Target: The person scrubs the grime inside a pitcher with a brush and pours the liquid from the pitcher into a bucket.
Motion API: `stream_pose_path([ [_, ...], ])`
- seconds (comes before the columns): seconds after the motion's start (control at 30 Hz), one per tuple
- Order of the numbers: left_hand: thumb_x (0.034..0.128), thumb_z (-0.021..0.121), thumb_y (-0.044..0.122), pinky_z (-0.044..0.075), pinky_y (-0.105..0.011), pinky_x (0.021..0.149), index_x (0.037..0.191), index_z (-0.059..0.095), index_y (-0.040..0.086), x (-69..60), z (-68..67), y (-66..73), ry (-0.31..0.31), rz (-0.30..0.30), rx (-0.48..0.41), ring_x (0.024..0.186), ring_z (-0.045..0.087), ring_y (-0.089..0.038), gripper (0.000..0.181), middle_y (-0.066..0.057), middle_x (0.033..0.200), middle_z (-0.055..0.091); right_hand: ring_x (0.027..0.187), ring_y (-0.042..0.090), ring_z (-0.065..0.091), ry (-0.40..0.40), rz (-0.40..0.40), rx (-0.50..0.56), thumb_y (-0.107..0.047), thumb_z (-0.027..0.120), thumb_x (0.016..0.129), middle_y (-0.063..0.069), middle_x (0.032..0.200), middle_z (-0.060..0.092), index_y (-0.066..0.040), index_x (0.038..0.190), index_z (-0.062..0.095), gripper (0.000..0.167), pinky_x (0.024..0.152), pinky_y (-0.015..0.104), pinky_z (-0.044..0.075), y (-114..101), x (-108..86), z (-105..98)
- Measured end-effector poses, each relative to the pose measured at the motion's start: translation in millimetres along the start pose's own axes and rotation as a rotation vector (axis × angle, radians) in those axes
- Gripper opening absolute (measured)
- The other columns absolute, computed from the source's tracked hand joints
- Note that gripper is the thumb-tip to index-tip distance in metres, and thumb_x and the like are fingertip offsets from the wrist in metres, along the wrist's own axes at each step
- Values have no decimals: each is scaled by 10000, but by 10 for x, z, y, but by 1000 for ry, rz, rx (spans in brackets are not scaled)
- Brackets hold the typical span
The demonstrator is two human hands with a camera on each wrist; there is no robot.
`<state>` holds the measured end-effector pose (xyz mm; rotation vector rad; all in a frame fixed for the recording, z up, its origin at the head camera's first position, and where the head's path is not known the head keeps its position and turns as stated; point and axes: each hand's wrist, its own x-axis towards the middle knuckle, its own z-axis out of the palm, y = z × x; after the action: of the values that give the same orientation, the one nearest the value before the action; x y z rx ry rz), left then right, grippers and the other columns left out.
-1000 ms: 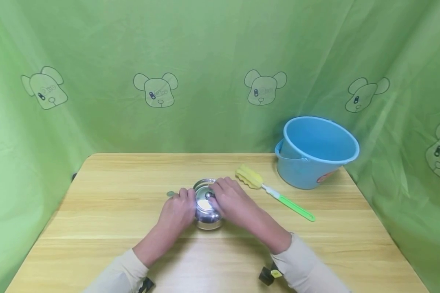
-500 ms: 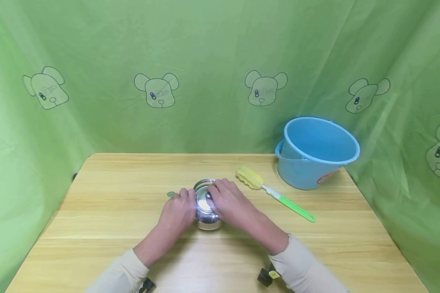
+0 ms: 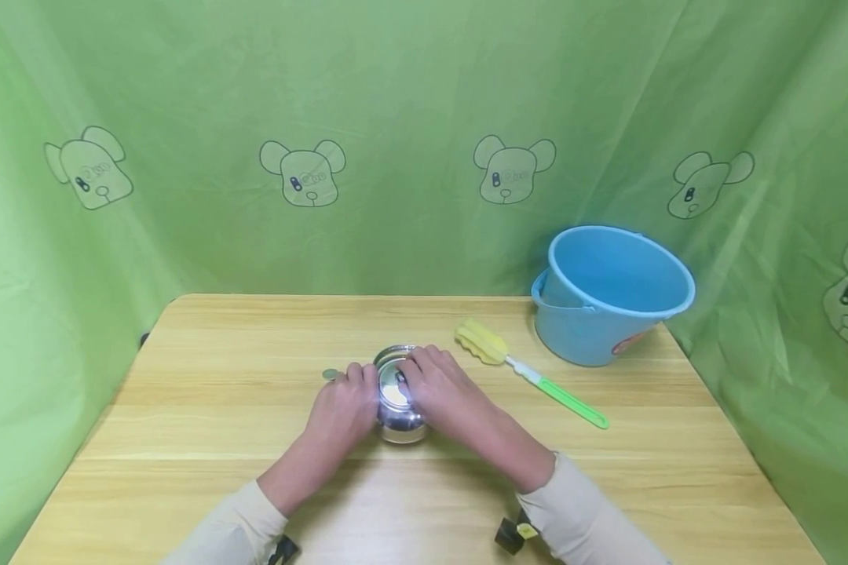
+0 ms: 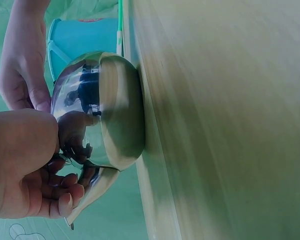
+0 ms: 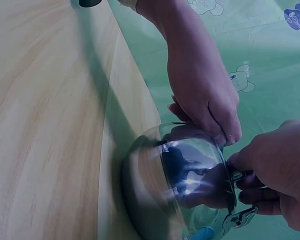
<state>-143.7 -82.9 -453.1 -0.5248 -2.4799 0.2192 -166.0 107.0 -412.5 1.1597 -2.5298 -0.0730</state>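
Observation:
A shiny metal teapot [image 3: 401,420] stands upright on the table, its spout [image 4: 97,187] visible in the left wrist view. My left hand [image 3: 342,404] is at the pot's left side, its curled fingers holding the spout near its base. My right hand [image 3: 445,392] reaches over the top from the right, thumb and fingers curled at the knob of the round lid [image 3: 393,388], pinching it. The fingers partly cover this knob. In the right wrist view a metal bracket [image 5: 240,218] sticks out from the pot's rim. Whether the lid sits fully down cannot be made out.
A sponge brush [image 3: 530,375] with a yellow head and green handle lies right of the teapot. Behind it a blue bucket [image 3: 583,333] stands at the back right. Green curtain [image 3: 410,78] hangs around the wooden table [image 3: 254,337].
My right hand has turned slightly about the lid knob, its wrist shifting a little left and its fingers covering more of the knob. The left hand and teapot stay in place.

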Motion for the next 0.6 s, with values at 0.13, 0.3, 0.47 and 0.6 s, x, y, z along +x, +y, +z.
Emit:
stream_pose_path([
  [0.13,955,631,138,432,-182,367,859,599,14,-1,5,2,3,0,0,477,484,-119,160,-56,659,558,1044,248,635,11,-1,10,-66,762,888,139,1189,682,-4,1257,664,387,860,327,587,-5,-1,-5],
  [0.3,959,638,143,434,-182,369,860,600,15,-3,6,3,7,-1,2,479,488,-120,166,-56,656,559,1034,245,629,10,-2,8,-38,755,881,135,1175,673,2,1245,662,377,853,319,581,-10,3,-14],
  [0.47,955,643,143,435,-185,368,859,598,19,-2,8,6,12,-6,-2,479,483,-120,164,-54,655,556,1023,238,620,8,-1,1,-30,748,881,128,1161,662,5,1237,661,368,851,313,578,-15,9,3],
  [0.6,954,642,140,436,-187,369,863,597,19,-2,5,9,12,-10,-7,481,478,-119,158,-52,656,553,1015,236,617,14,-1,-3,-27,747,879,126,1155,660,5,1228,663,360,846,310,575,-18,6,13],
])
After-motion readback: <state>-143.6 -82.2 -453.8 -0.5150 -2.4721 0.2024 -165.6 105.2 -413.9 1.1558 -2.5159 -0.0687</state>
